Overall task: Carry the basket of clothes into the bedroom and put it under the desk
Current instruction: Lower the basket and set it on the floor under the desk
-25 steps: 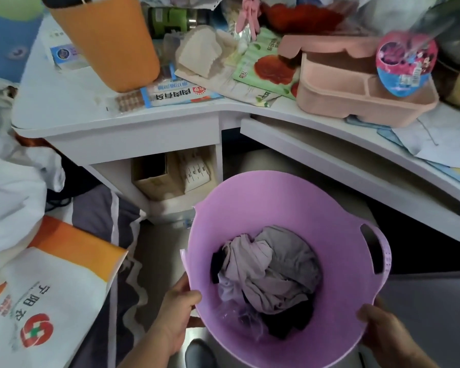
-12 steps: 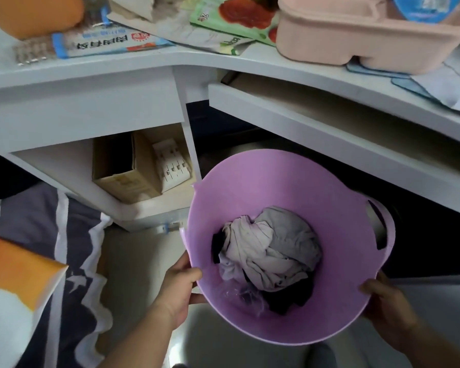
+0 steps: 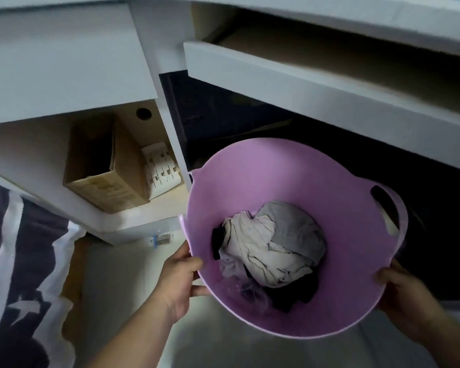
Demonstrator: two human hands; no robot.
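A round lilac plastic basket with cut-out handles holds crumpled grey, white and dark clothes. My left hand grips its near-left rim, thumb inside the wall. My right hand holds the near-right side from outside, fingers curled round the rim. The basket hangs tilted in front of the dark opening under the white desk, its far rim at the edge of that opening.
A pulled-out white tray of the desk juts over the opening above the basket. Left of the opening a low shelf holds a cardboard box and a white card piece. Dark striped bedding lies at the left over pale floor.
The view has dropped lower and closer; the desk top has left the frame. The basket has moved forward and down toward the dark opening, both hands keeping their hold.
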